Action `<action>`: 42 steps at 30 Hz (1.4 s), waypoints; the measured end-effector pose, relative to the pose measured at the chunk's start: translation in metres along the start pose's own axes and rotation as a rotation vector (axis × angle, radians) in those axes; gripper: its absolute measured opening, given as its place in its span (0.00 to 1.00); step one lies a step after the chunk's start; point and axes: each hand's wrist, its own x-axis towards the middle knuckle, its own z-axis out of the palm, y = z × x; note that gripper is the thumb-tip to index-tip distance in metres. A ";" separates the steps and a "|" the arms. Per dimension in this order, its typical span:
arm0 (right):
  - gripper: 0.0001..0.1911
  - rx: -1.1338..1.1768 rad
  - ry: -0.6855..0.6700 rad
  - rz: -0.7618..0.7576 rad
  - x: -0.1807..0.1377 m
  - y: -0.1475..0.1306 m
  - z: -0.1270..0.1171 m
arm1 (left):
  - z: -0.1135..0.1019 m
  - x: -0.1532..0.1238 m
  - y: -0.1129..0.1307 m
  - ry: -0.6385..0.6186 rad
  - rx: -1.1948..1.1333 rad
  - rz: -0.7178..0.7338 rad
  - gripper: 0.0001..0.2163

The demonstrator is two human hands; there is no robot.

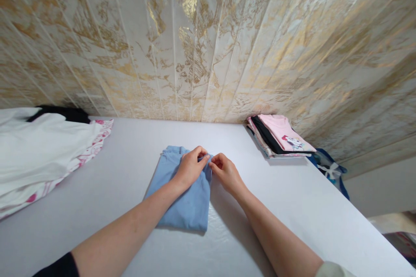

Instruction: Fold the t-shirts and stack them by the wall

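Head view: folded blue garment flat on white table, well apart from folded stack (far R) & loose white clothes (far L). Left hand over garment, thumb & fingertips pinching fabric nr far R corner; right hand pinching same corner's edge, just beside. Risk, as I see it: uneven tug btwn hands cd skew corner or pull fold open; left hand, crossing over cloth, might drag top layer & crease it; too light pinch prob lets edge slip & bunch up
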 end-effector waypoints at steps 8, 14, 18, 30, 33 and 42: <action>0.10 0.073 -0.002 0.004 0.002 0.005 0.004 | -0.002 0.001 0.001 -0.116 -0.085 0.006 0.05; 0.10 0.106 -0.019 0.009 0.005 0.012 0.008 | 0.000 0.002 -0.002 -0.081 0.038 0.068 0.04; 0.10 0.149 -0.039 0.016 0.006 0.010 0.006 | -0.001 0.003 -0.004 -0.133 0.044 0.077 0.09; 0.09 -0.256 -0.073 0.035 0.000 -0.001 -0.001 | -0.001 0.006 -0.007 -0.094 0.185 0.059 0.03; 0.12 -0.389 -0.094 0.085 -0.002 -0.009 -0.004 | 0.003 0.004 -0.007 -0.063 0.305 0.056 0.02; 0.11 -0.565 -0.171 0.139 -0.004 -0.022 -0.013 | 0.010 0.001 -0.005 -0.051 0.560 0.106 0.03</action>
